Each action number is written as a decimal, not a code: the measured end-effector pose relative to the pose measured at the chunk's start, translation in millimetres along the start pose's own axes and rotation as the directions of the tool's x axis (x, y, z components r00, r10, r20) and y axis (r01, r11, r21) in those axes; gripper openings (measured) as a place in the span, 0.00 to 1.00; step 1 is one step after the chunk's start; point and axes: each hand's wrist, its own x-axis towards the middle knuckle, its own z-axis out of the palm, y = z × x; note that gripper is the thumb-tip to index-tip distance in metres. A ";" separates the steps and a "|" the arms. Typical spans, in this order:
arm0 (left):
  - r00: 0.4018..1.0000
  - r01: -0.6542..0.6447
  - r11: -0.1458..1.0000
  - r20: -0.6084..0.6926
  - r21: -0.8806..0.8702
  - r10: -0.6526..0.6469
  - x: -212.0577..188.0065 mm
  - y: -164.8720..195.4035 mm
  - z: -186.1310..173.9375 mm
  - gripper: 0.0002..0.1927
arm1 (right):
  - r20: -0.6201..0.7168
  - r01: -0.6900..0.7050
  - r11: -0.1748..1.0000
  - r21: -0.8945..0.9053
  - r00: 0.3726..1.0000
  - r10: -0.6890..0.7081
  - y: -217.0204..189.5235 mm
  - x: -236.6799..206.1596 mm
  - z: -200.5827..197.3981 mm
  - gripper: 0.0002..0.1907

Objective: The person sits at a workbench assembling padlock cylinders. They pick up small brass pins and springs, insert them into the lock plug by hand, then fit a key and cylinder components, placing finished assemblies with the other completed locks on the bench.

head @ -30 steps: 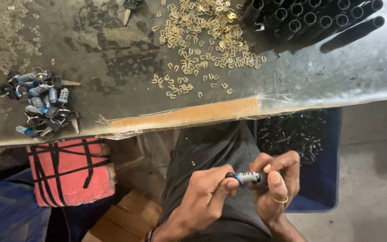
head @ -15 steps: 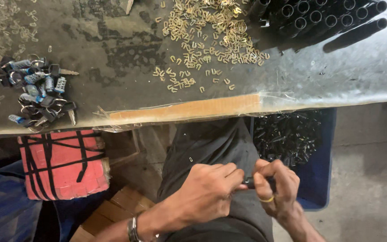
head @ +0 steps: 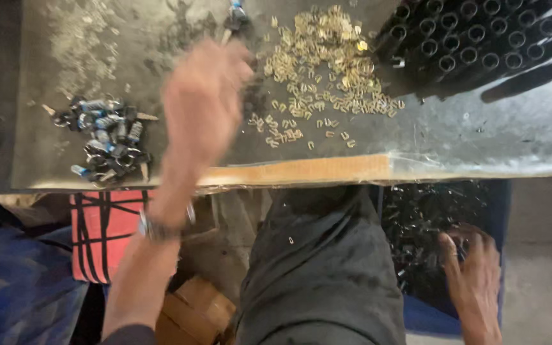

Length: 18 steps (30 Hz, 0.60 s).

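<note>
My left hand [head: 202, 96] is stretched out over the metal-topped table [head: 480, 137], blurred by motion, between a heap of small black and silver-blue fittings [head: 107, 140] and a spread of small brass clips [head: 327, 70]. Whether it holds anything cannot be told. A wristwatch [head: 161, 225] sits on that wrist. My right hand [head: 471, 271] is low at my right side, fingers spread over black parts in a blue bin [head: 503, 211]. My dark trouser leg [head: 321, 275] fills the middle foreground.
Black tubes [head: 480, 45] lie stacked at the table's back right. A small tool [head: 234, 16] rests at the far edge. Under the table stand a red bag with black straps [head: 103, 230] and a cardboard box [head: 199, 306].
Both hands were together over my lap on a small fitting. Now the left hand has swung up over the table and the right hand has dropped to the blue bin.
</note>
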 end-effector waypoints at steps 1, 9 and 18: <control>1.000 0.018 0.999 -0.021 0.040 -0.018 14.9 -22.5 5.7 0.09 | -0.020 -0.004 0.997 0.081 1.000 0.005 -3.0 4.1 0.7 0.16; 0.993 -0.118 0.966 0.043 0.230 0.111 58.2 -60.6 45.2 0.15 | 0.126 -0.051 0.706 0.706 0.991 -0.054 -111.3 17.2 -5.9 0.16; 0.988 0.114 0.914 0.145 -0.390 -0.062 -70.5 105.2 -36.1 0.15 | 0.218 -0.164 0.216 0.963 0.942 -0.255 -183.6 41.1 -4.7 0.33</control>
